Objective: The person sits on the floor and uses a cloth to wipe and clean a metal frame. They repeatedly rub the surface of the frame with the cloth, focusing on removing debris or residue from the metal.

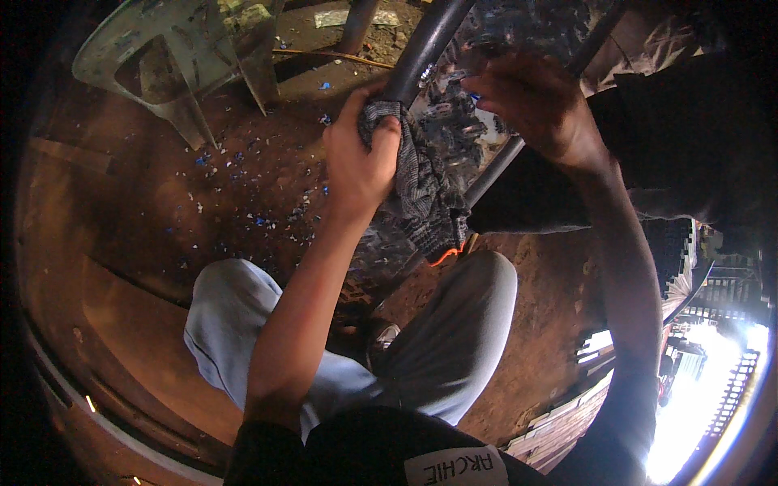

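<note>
A brown floor (535, 275) is spread beneath the scene, and pale trousers (458, 332) are seen at the near centre, with both knees bent. At the far left, a pale plastic chair (182, 113) is stood on the floor. Beyond the knees, a dark mottled surface (527, 28) is flanked by two slanting tubes: a thick dark tube (425, 49) on the left and a thinner tube (496, 170) on the right. A grey knitted cloth (417, 182) is wrapped against the near part of the thick tube and is left hanging toward the knees, where an orange edge (446, 256) is shown at its near end. The cloth is gripped by the left hand (361, 158), closed around it and the tube. The right hand (543, 113) is held to the right of the thick tube, palm partly in shadow, with its fingers bent toward the tube; whether anything is held by it cannot be told. Small blue and white scraps (259, 220) are scattered over the floor to the left
</note>
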Available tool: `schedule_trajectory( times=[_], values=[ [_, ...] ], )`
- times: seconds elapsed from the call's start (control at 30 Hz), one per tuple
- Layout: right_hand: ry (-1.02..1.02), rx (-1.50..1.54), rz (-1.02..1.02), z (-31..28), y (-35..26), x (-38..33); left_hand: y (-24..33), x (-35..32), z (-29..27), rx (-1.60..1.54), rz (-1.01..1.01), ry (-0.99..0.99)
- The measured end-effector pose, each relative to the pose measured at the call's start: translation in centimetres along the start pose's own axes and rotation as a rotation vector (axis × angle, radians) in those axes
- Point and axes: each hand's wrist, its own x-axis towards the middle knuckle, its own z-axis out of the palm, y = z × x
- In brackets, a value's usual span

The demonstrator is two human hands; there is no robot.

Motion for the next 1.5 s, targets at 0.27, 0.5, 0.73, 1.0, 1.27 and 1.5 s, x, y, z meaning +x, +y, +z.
schedule_trajectory(
  times=[0.27,0.5,0.73,1.0,1.27,1.5],
  values=[
    [0.046,-0.21,-0.108,0.7,0.1,0.1,-0.3,-0.2,-0.2,0.034,-0.069,-0.023],
    [-0.045,-0.299,-0.111,0.5,-0.2,0.6,-0.2,-0.1,-0.1,0.05,0.007,-0.007],
    [-0.108,-0.178,-0.061,-0.2,0.2,0.5,0.5,-0.1,-0.4,0.066,-0.043,-0.034],
    [0.03,-0.029,-0.041,-0.2,-0.1,-0.2,0.1,-0.1,-0.2,0.057,-0.019,-0.027],
    [0.034,-0.231,-0.055,1.0,-0.2,-0.1,-0.1,0.0,-0.2,0.056,-0.016,-0.023],
    [-0.051,-0.275,0.071,1.3,-1.1,-0.6,0.1,-0.1,-0.2,0.045,-0.082,-0.019]
  ],
)
